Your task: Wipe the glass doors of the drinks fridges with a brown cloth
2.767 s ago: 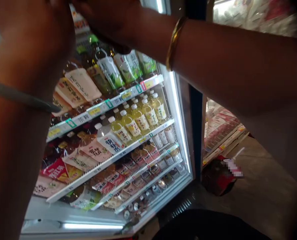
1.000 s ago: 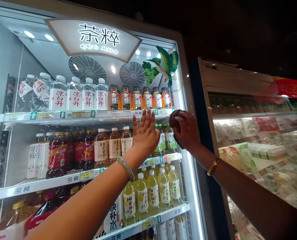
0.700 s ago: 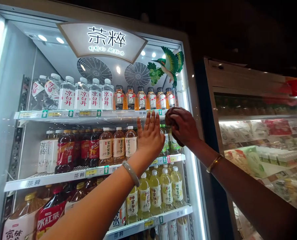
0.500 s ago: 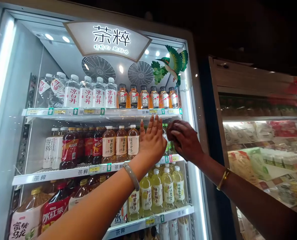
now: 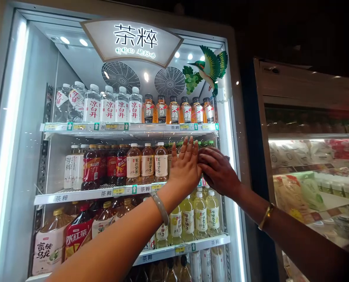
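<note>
1. Right of the frame's centre, the left hand (image 5: 186,168) was raised, fingers stretched up and slightly spread, with nothing visible in its grasp
2. Immediately to its right, the right hand (image 5: 218,168) was half curled, its fingers appearing to meet the left hand's edge; whether it held anything could not be told
3. Green-capped bottles (image 5: 210,143) stood behind both hands, mostly hidden, and white-capped jasmine tea bottles (image 5: 147,162) stood upright just left of them, near mid-frame
4. Below the hands, at lower right of centre, were yellow drink bottles (image 5: 188,219) inside the lit display cooler (image 5: 236,117)
5. Whether glass lay between hands and bottles was unclear; if none did, a sideways sweep could have toppled the jasmine tea bottles
6. If glass did, the gold bangle (image 5: 266,216) could have knocked it, or a damp palm smeared it
7. With both hands so close, one could also have blocked the other
</note>
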`<act>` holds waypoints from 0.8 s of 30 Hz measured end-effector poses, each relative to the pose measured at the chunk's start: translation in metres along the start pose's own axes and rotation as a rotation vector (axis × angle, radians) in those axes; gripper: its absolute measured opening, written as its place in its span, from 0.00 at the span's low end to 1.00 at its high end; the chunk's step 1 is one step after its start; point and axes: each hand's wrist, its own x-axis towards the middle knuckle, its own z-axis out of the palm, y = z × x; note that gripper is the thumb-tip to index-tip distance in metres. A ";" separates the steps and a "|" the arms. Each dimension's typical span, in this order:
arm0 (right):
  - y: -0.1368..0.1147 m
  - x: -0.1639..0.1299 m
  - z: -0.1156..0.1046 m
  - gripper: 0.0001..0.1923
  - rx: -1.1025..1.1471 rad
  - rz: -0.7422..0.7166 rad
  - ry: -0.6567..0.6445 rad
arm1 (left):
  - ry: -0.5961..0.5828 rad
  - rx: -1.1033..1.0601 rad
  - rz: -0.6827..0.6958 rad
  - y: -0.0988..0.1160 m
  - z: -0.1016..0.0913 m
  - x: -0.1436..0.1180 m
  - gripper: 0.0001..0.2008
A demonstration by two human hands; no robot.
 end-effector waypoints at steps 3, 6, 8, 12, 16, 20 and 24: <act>0.011 0.021 -0.003 0.18 0.013 -0.078 -0.035 | -0.004 0.011 -0.045 0.002 0.003 0.002 0.40; 0.025 0.017 -0.012 0.19 -0.053 0.098 -0.003 | 0.004 0.006 -0.075 0.000 0.003 -0.005 0.42; 0.021 -0.003 -0.013 0.20 -0.100 0.215 0.051 | -0.008 0.000 -0.074 -0.001 0.002 -0.015 0.43; -0.012 -0.029 -0.002 0.21 -0.057 0.002 0.023 | -0.050 0.011 -0.052 0.000 0.000 -0.029 0.39; -0.011 -0.009 0.004 0.20 0.030 -0.215 -0.039 | -0.057 0.032 -0.053 -0.002 -0.008 -0.029 0.38; 0.000 -0.011 -0.002 0.21 -0.006 0.103 0.039 | -0.030 0.052 -0.075 -0.008 -0.016 -0.038 0.43; -0.040 -0.033 0.003 0.21 -0.003 0.173 0.075 | -0.069 0.049 -0.069 -0.008 -0.012 -0.060 0.44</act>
